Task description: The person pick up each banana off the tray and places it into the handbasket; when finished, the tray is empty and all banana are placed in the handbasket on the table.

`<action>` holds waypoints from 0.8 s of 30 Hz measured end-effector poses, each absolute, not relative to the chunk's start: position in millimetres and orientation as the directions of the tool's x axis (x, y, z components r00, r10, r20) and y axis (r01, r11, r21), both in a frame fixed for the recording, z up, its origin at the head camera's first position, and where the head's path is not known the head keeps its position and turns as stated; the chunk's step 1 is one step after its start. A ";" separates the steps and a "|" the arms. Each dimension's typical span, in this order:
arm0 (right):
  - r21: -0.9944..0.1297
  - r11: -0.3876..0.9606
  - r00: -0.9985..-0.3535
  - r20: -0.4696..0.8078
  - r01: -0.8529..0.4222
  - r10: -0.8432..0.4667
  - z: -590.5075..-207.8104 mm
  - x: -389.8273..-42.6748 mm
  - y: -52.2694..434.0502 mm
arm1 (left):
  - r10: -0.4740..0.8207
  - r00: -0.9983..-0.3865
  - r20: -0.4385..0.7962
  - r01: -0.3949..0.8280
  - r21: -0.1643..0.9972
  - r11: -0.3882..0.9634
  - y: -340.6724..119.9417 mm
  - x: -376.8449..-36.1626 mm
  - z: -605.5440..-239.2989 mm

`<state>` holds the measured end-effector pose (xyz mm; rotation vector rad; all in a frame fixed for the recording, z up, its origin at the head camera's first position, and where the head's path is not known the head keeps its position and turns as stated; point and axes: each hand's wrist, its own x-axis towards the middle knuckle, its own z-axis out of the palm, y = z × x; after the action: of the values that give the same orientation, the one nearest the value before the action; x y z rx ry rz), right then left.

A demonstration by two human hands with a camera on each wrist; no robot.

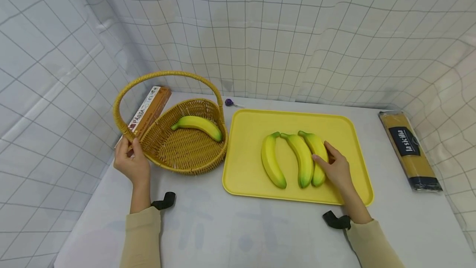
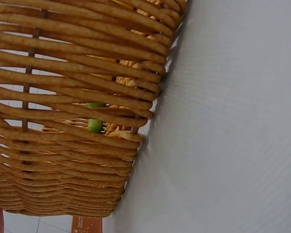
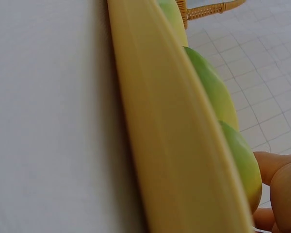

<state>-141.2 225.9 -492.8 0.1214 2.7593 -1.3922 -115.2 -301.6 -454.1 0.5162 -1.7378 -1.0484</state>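
At the basket's left side, my left hand (image 1: 132, 161) grips the rim where the handle joins. The wicker basket (image 1: 181, 170) has a tall arched handle and holds one banana (image 1: 201, 125); its woven wall (image 2: 72, 92) fills much of the left wrist view. On a yellow tray (image 1: 245, 152) lie a left banana (image 1: 272, 160), a middle banana (image 1: 303, 158) and a right banana (image 1: 319, 173). My right hand (image 1: 337, 171) has thumb and fingers on either side of the right banana, pinching it. In the right wrist view the tray's rim (image 3: 169, 126) hides most of the bananas.
Behind the basket leans an orange-and-white pasta box (image 1: 150, 111). A purple-wrapped lollipop (image 1: 229, 102) lies between basket and tray, near the back. Right of the tray is a pack of spaghetti (image 1: 410, 152). White gridded cloth (image 1: 260, 44) hangs around the table.
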 end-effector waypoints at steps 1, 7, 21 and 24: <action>-0.799 0.595 -0.996 -0.075 0.089 0.048 -493.3 -141.3 226.0 | -0.740 -0.408 0.534 0.124 0.836 0.534 -301.7 -115.1 -454.1; -0.810 0.578 -0.996 -0.069 0.094 0.065 -492.8 -141.4 225.3 | -0.753 -0.393 0.528 0.107 0.839 0.533 -301.3 -117.5 -454.9; -0.839 0.531 -0.990 -0.059 0.118 0.126 -493.4 -142.0 224.9 | -0.749 -0.391 0.535 0.118 0.836 0.536 -303.3 -118.1 -457.8; -0.841 0.529 -0.990 -0.049 0.112 0.132 -492.4 -141.7 224.2 | -0.748 -0.392 0.536 0.127 0.837 0.533 -303.2 -117.5 -457.0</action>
<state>-141.7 224.2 -492.4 0.2208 2.7653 -1.5190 -117.5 -303.2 -457.0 0.5246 -1.7215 -1.0407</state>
